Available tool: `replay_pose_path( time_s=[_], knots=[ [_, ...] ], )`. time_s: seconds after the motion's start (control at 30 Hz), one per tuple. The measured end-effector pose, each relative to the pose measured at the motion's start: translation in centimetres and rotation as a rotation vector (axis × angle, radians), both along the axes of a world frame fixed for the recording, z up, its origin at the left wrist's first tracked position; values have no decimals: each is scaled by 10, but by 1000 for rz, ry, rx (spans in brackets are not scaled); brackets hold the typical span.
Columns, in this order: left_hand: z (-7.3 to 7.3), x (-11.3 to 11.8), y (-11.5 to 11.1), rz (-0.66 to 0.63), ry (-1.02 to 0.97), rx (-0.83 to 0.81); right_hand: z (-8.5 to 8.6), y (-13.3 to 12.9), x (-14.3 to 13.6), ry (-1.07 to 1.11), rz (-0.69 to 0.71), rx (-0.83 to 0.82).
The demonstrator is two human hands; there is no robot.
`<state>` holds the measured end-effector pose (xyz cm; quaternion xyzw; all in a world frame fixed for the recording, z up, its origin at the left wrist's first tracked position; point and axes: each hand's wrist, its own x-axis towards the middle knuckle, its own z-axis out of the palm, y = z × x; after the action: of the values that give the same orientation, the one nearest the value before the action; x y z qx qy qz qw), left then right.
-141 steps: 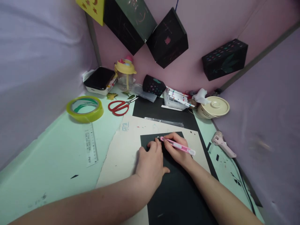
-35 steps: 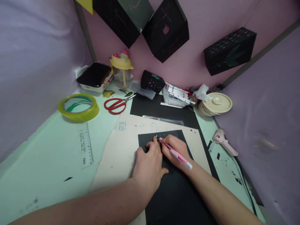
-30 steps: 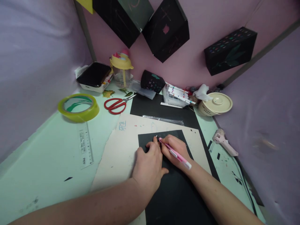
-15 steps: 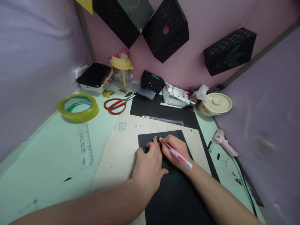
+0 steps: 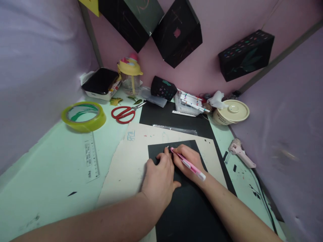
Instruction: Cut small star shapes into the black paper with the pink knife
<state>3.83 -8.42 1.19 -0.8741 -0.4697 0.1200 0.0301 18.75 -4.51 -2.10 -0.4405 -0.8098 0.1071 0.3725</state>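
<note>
My right hand (image 5: 186,160) is closed round a slim pink-and-white pen-shaped tool (image 5: 189,164). The tool slants with its white end toward my wrist. Its tip points down at the upper part of a black sheet of paper (image 5: 186,215); whether it is a pen or a small knife I cannot make out. My left hand (image 5: 159,178) lies on the same sheet, fingers bent forward and thumb apart, pressing beside the tip. A tiny white spot shows by its fingertips. Beneath the black sheet is a large cream paper (image 5: 123,171) with a torn left edge.
Left lie a yellow-green tape roll (image 5: 97,123), a clear ruler (image 5: 91,158) and red-handled scissors (image 5: 123,115). Behind stand a yellow-lidded bottle (image 5: 130,75) and a tray of white markers (image 5: 190,102). Rightward are a lidded cream bowl (image 5: 232,112) and a corded glue gun (image 5: 241,154). Black boxes (image 5: 178,37) hang above.
Both hands and the pink tool hold nearly the same place on the black sheet. The whole view has shifted very slightly.
</note>
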Motion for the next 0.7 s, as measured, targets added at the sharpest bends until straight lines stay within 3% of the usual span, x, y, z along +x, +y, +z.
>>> replay_pose_path(
  time_s=[0.53, 0.7],
  knots=[
    [-3, 1, 1, -4, -23, -23, 1, -2, 0, 8, -9, -42],
    [-3, 0, 1, 3, -75, -43, 5, 0, 1, 234, -151, -249]
  ],
)
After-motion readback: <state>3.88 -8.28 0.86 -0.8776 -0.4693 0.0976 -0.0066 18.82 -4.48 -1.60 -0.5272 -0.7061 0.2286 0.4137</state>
